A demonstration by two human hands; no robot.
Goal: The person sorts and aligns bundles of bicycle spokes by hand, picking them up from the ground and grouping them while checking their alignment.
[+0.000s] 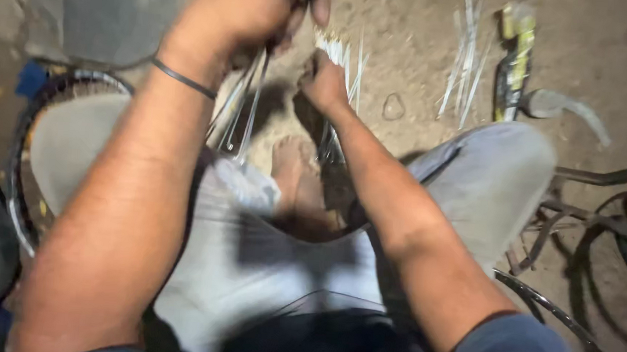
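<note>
Two bunches of thin metal spokes are in your grip: your left hand [255, 6] closes on a bundle of spokes [241, 108] hanging down over your lap, so they stay gathered, while your right hand [325, 85] pinches a second fan of spokes [342, 57] upright above your bare foot [295, 171]. Loose spokes [465, 58] lie on the dirt beside a long yellow-and-black package [515, 54]; its label is too blurred to read. A wheel rim [23, 178] rests at your left

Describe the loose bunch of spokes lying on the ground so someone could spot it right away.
Start at the sandy ground beyond the right hand. Near the top edge, left of a yellow and dark tool, lies a loose bunch of thin silvery spokes. Unlike the spokes in the hands, nothing touches these.
</note>
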